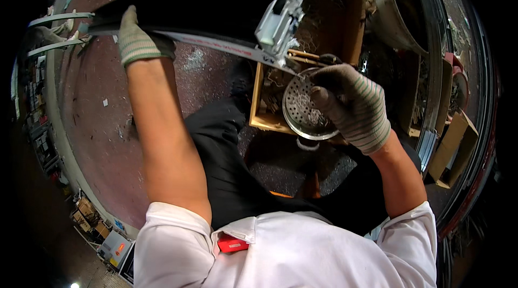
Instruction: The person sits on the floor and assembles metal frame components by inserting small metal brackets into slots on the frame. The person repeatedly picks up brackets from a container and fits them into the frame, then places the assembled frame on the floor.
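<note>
A long dark panel (189,10) with pale metal side rails lies across the upper left, its right end carrying a silver metal bracket (278,26). My left hand (137,42), in a striped knit glove, is closed on the panel's near edge with the thumb on top; its other fingers are hidden below. My right hand (353,102), gloved too, is beside the bracket end with its fingers curled. Whether something small is between them I cannot make out. Under it sits a perforated metal strainer (295,105) with small thin metal pieces inside.
An open wooden box (259,118) with loose bits stands under the strainer, below a cardboard box (350,7). A dirty bucket (391,10) is at upper right. Long metal rails (431,29) run down the right side, near another cardboard box (456,150). Scraps litter the reddish floor (102,142).
</note>
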A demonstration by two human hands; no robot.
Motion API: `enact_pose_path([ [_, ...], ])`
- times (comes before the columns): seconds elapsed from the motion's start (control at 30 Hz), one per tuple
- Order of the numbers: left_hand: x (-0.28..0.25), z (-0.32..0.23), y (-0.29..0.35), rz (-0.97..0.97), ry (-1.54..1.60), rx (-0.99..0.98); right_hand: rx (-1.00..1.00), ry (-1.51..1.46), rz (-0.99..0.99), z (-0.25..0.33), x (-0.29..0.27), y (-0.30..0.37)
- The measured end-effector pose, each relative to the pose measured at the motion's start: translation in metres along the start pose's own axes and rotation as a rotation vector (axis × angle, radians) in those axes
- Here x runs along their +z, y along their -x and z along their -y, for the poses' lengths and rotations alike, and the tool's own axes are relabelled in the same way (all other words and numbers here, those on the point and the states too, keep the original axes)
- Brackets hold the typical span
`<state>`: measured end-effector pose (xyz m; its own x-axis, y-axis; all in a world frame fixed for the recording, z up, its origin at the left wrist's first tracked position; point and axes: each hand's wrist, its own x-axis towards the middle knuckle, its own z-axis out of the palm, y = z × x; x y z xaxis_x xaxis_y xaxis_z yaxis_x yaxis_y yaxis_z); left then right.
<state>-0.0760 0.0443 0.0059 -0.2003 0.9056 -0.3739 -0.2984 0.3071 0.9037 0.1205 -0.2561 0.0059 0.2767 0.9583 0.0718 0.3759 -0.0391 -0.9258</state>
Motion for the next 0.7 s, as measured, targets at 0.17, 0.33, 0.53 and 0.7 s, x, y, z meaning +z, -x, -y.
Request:
enact_pose_path([
  [0.17, -0.014, -0.006, -0.008, -0.030, 0.048, -0.050, 0.026, 0.017, 0.018, -0.004, 0.004, -0.001],
  [0.33, -0.025, -0.010, -0.008, 0.000, 0.083, -0.026, -0.002, 0.209, 0.090, 0.000, 0.005, -0.006],
  [0.53, -0.062, -0.008, -0.054, 0.150, 0.087, 0.167, 0.005, 0.312, 0.186, 0.000, 0.016, -0.006],
  [0.7, -0.065, -0.008, -0.050, 0.084, 0.319, 0.092, 0.097, 0.354, 0.209, -0.010, 0.028, -0.004],
])
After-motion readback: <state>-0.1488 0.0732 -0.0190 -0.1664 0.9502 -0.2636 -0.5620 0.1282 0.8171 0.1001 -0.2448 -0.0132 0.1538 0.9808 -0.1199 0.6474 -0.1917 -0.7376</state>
